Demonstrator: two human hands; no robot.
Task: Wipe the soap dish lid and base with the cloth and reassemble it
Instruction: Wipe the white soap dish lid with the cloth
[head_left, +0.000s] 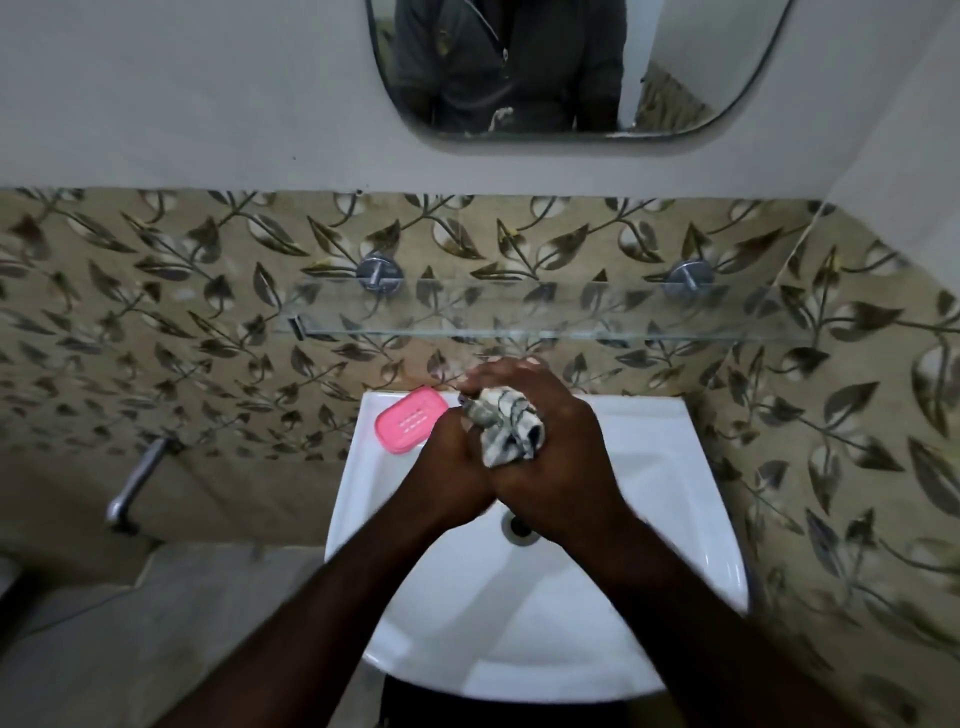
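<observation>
- On the back left corner of the white ceramic sink (649, 467), close to its rear edge and the left rim: pink slotted plastic soap dish piece (412, 419), lying flat, set at an angle. Lid or base, cannot tell.
- Just beside it to the right, not clearly touching: left hand (451, 464).
- Raised over the rear half of the basin, pressed together: left hand and right hand (553, 447), with the grey-and-white striped cloth (511, 427) bunched between them.
- Left hand curled up from the left side, thumb against the bundle, gripping the cloth.
- Right hand wrapped over the top and right side, fingers (498, 370) bent across the far edge of the bundle, likewise gripping the cloth.
- Any second soap dish part inside the bundle: hidden, cannot tell.
- Directly above the knuckles, near: front edge of a clear glass shelf (571, 312) on two chrome brackets; little headroom there.
- Below the wrists: round metal drain (519, 526), partly covered by the right wrist.
- Open basin towards the viewer and to the right of the forearms.
- On the leaf-patterned tiled wall (156, 338), well to the left: chrome tap (137, 483).
</observation>
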